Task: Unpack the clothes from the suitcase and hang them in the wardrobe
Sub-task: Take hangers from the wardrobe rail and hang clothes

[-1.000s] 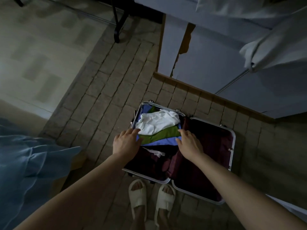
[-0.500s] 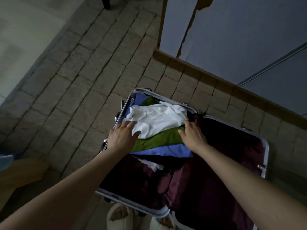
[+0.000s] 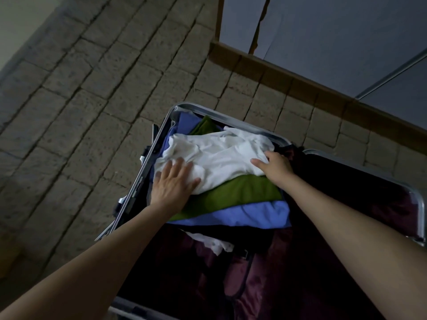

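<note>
An open suitcase (image 3: 233, 120) with a silver frame and maroon lining lies on the floor below me. In its left half a white garment (image 3: 219, 155) lies crumpled on top of a green garment (image 3: 242, 192) and a blue one (image 3: 254, 214). My left hand (image 3: 172, 183) rests flat on the white garment's near left corner, fingers spread. My right hand (image 3: 276, 166) is at the garment's right edge, fingers curled into the cloth. A small white piece (image 3: 213, 243) shows lower in the dark lining.
Brick-patterned flooring (image 3: 104, 93) spreads to the left and behind the suitcase. A wooden skirting (image 3: 288, 76) runs under grey wardrobe panels (image 3: 335, 35) at the upper right. The suitcase's right half (image 3: 358, 197) holds only dark lining.
The camera has dropped closer to the suitcase. Both hands slid forward from the green and blue layers onto the white garment; the right hand now bunches its right edge.
</note>
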